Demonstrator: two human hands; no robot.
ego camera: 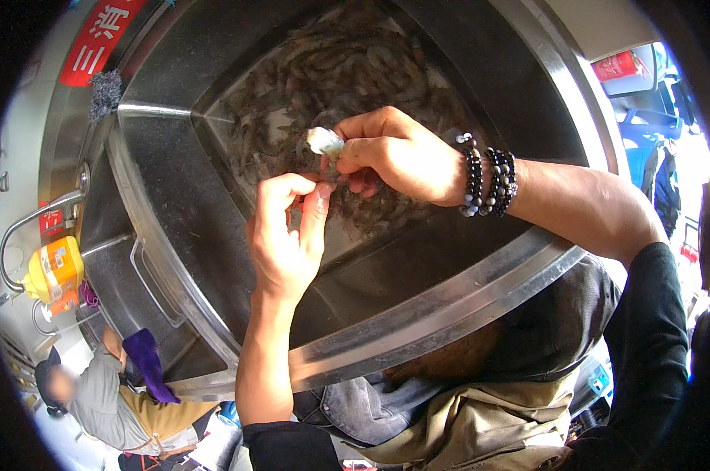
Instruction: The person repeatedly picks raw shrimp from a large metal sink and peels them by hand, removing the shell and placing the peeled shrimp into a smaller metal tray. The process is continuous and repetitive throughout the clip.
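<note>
Over a deep stainless-steel sink (184, 229), both of my hands meet at one small, wet shrimp (324, 141). Its glossy whitish end sticks out past the thumb and forefinger of my right hand (399, 156), while the rest is mostly hidden by the fingers. Dark beaded bracelets (490, 182) circle my right wrist. Just below, my left hand (287, 226) pinches thumb and forefinger together at what looks like the shrimp's lower end; that contact is partly hidden. A heap of raw grey-brown shrimp (355, 70) covers much of the sink bottom beneath the hands.
The sink's wide metal rim (425, 312) runs close in front of my body. Left of it is another basin (119, 277) with a purple cloth (149, 359) over its edge, a curved faucet (31, 218) and a yellow bottle (54, 271). A co-worker (102, 382) is at the lower left.
</note>
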